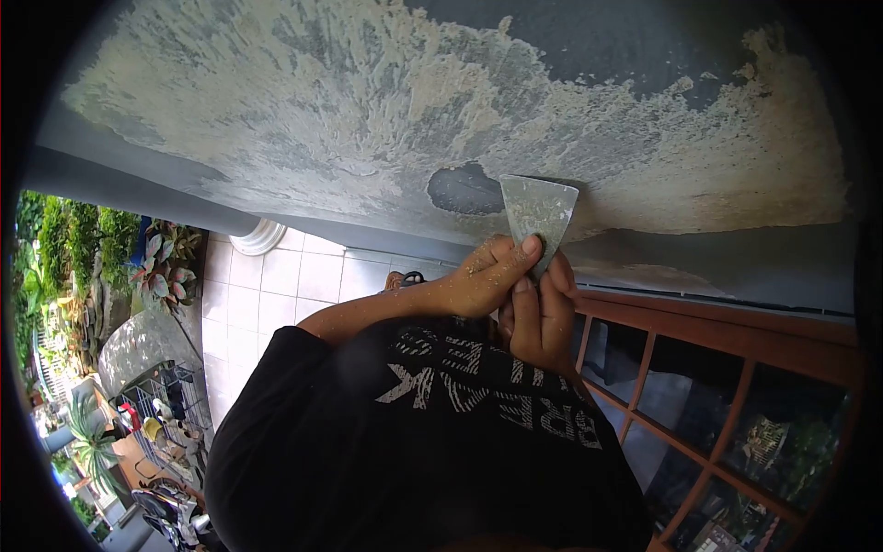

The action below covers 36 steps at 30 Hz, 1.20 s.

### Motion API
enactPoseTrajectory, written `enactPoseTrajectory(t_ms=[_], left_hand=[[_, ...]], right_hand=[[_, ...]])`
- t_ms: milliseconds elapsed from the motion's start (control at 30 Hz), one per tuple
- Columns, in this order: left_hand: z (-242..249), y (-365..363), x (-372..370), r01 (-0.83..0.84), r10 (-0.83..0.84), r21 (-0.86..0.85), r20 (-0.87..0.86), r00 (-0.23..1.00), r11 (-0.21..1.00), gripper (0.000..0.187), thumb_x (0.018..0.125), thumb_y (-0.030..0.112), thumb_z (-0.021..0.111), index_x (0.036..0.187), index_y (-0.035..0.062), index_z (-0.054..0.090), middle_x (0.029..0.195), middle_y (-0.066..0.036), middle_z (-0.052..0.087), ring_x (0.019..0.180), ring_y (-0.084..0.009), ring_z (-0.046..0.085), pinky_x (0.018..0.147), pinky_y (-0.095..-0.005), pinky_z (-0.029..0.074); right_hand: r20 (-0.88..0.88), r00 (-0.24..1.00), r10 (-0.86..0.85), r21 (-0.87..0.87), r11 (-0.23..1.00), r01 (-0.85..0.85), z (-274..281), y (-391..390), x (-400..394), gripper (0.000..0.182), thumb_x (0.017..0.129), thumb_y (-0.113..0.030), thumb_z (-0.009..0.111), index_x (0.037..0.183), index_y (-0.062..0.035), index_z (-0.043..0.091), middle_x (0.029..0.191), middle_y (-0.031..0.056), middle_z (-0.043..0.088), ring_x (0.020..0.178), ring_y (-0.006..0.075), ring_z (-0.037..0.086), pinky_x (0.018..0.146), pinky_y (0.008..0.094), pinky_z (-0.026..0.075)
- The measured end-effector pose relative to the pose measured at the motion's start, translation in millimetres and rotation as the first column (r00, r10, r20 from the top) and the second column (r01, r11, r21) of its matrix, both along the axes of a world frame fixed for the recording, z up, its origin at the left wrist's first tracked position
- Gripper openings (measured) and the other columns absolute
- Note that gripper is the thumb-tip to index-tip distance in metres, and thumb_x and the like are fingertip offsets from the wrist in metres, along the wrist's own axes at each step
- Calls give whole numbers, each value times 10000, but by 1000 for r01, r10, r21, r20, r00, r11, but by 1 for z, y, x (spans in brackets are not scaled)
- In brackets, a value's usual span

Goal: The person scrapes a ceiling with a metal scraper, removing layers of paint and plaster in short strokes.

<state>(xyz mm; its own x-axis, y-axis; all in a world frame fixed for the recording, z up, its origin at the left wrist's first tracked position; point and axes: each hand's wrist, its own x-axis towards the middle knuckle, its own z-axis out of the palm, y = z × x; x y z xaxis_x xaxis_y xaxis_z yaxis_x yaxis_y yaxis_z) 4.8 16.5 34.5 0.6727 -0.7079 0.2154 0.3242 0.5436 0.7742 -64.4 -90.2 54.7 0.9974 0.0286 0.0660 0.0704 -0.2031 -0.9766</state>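
A putty knife (538, 213) with a flared, dusty metal blade is held between both hands, its wide edge against or close to a grey painted wall (349, 110). My left hand (487, 281) is closed on it, thumb pressed on the lower part of the blade. Wrapped around the lower end is my right hand (541, 317), so the handle is mostly hidden. Pale, rough patches spread over the wall where paint is gone. Just left of the blade is a dark grey patch of paint (467, 189). Specks of debris cling to my fingers.
A brown-framed window (685, 386) with several panes is at the right. White floor tiles (276, 276) and a round column base (259, 236) show at the left. Farther out are plants (161, 262) and a wire rack (166, 414) with assorted items.
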Motion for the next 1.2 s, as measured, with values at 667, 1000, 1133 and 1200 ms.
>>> enactPoseTrajectory(t_ms=[667,1000,1133,1200], left_hand=[[-1,-10,-9,-118,110,-163,-54,992,980,528,958,444,218,785,25,489,791,-117,526,816,-262,601,853,-416,464],[1,-7,-7,-111,112,-199,-6,994,974,551,961,441,233,750,16,512,784,-127,559,797,-259,606,780,-367,477],[4,1,0,-149,152,-270,-12,988,951,549,948,472,223,726,38,476,733,-103,516,774,-256,604,831,-428,471],[6,7,6,-169,182,-293,20,983,941,551,946,478,221,727,41,476,731,-98,514,775,-252,604,832,-429,471]], right_hand=[[365,924,110,-439,896,67,9,2,10,309,867,-56,451,1131,104,431,979,226,513,830,328,576,763,367,451],[498,832,246,-742,617,262,7,3,10,343,863,-68,467,1156,103,424,980,232,529,871,311,582,737,381,465],[210,966,152,-524,851,-19,27,17,15,344,854,-19,485,1149,146,425,1122,297,487,1010,346,542,853,382,437],[242,951,192,-524,851,-39,35,24,21,346,850,-9,488,1149,152,420,1132,306,482,1011,348,543,853,385,437]])
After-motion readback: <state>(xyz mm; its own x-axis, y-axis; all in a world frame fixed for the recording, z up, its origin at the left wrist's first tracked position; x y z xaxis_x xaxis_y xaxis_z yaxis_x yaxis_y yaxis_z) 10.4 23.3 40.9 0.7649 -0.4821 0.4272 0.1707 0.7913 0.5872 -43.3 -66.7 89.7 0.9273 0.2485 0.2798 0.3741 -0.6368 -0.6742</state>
